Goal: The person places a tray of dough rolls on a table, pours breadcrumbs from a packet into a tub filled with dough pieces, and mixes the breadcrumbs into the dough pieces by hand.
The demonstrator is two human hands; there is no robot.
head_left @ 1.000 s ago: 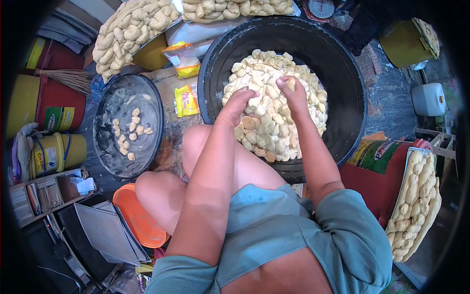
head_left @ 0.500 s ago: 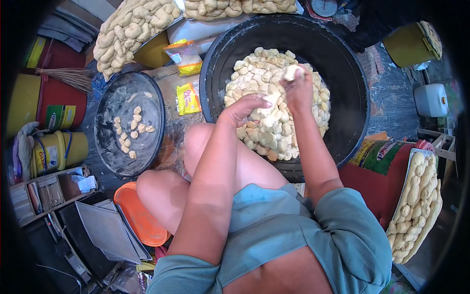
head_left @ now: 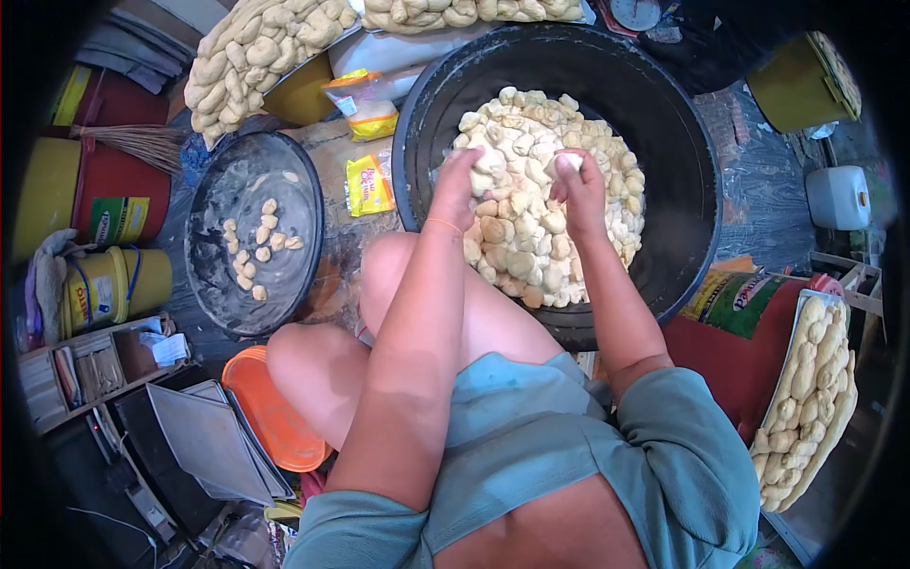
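Observation:
A heap of pale dough pieces (head_left: 526, 228) lies in a large black basin (head_left: 678, 218) in front of me. Over the heap's left part, my left hand (head_left: 455, 188) is closed on a lump of dough (head_left: 489, 158). My right hand (head_left: 582, 194), over the middle right of the heap, grips a smaller dough piece (head_left: 567, 161) between thumb and fingers. The two hands are apart. Several small dough pieces (head_left: 263, 235) lie in a shallow black basin (head_left: 213, 289) on the left.
Trays of twisted dough stand at the top (head_left: 256, 57) and right (head_left: 806, 398). Yellow packets (head_left: 368, 185) lie between the basins. Red and yellow buckets, metal trays (head_left: 204, 441) and an orange tub (head_left: 275, 417) are at the left. A white jug (head_left: 838, 197) stands right.
My left hand has moved left with dough in it, away from the heap's middle. My right hand has come slightly lower, still gripping dough. The view has shifted slightly.

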